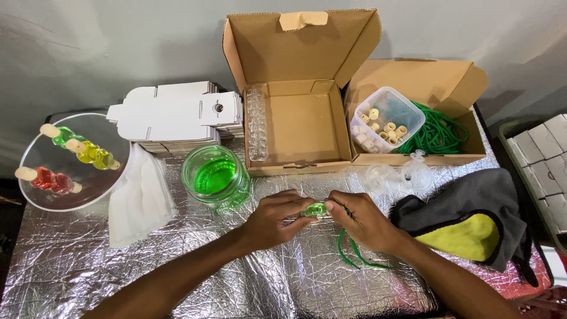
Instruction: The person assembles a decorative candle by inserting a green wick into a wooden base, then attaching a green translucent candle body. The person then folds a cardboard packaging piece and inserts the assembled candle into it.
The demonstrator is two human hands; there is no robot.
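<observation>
Green jar (215, 177) beside left hand (273, 220) | cardboard box (304, 127) behind | cloth (466, 227) right

Centre frame: left hand (273, 220) & right hand (361, 222) meet on a small bottle (315, 209), cord (348, 253) trailing below-right. Jar (215, 176) just upper left of hands. Open box (298, 127) behind, top centre; 2nd box (440, 94) to its right w/ tub (387, 118) inside. Bowl (35, 189) far left. Cloth (472, 227) right.
</observation>
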